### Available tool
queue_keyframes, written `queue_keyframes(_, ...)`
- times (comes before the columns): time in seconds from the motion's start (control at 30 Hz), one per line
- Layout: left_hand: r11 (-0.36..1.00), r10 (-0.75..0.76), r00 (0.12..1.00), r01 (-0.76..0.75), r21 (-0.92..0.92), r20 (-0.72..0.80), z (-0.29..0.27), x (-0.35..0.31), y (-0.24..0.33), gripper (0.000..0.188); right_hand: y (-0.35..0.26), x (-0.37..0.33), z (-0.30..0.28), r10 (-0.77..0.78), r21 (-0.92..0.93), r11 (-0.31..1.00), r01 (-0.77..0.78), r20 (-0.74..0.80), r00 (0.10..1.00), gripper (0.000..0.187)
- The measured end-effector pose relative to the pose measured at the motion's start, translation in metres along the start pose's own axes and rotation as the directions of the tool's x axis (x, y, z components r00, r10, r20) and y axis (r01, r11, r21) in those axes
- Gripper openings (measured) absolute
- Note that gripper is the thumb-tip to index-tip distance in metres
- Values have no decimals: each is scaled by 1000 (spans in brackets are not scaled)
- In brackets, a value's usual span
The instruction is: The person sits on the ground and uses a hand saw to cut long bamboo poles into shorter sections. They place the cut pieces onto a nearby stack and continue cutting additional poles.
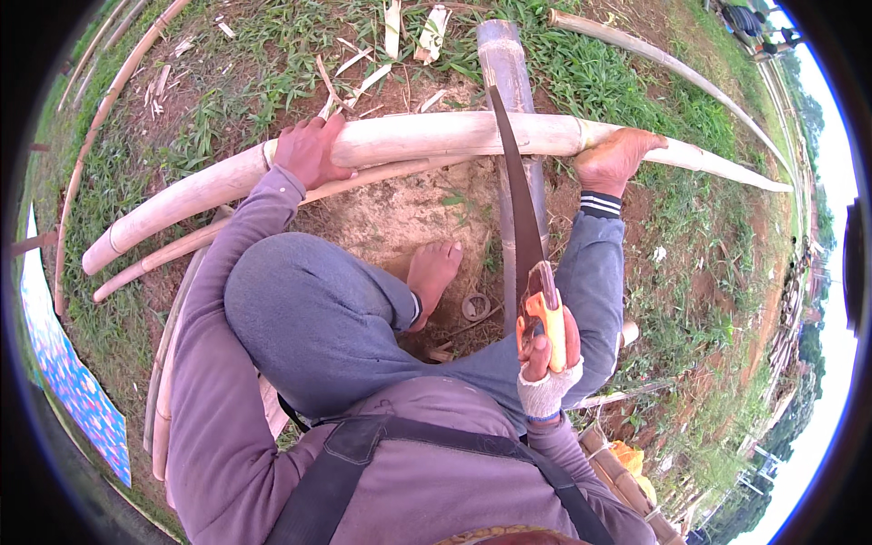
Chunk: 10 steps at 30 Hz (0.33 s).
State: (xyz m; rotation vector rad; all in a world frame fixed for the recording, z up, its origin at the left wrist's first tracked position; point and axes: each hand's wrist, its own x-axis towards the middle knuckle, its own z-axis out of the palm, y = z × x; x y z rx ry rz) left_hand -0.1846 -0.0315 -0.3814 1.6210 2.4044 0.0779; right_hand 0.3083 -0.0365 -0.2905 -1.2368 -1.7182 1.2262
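Note:
A thick pale bamboo pole (445, 136) lies crosswise in front of me, over a greyish bamboo length (502, 68) on the ground. My left hand (311, 153) grips the pole left of its middle, thumb toward me. In my right hand (552, 359), which wears a whitish fingerless glove, is a handsaw (520, 195) with an orange and brown handle. Its dark blade points away from me and passes over the pole near the crossing; whether it touches, I cannot tell. My bare right foot (618, 162) presses on the pole right of the blade.
A thinner bamboo pole (195, 239) runs beside the thick one. My left foot (434, 280) rests on sawdust-covered soil near a small bamboo ring (475, 306). Split bamboo scraps (432, 34) lie beyond. More long poles (672, 64) lie on the grass at both sides.

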Motion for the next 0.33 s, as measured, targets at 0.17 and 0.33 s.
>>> queue_keyframes(0.17, 1000, 13, 1000, -13, -4, -4, -3, 12, 5, 100, -24, 170, 87, -238, -80, 969, 232, -72, 969, 41)
queue_keyframes(0.33, 1000, 13, 1000, -13, 10, -15, 0, 3, -2, 95, 31, 166, 83, -363, 92, 925, 367, -64, 930, 50)
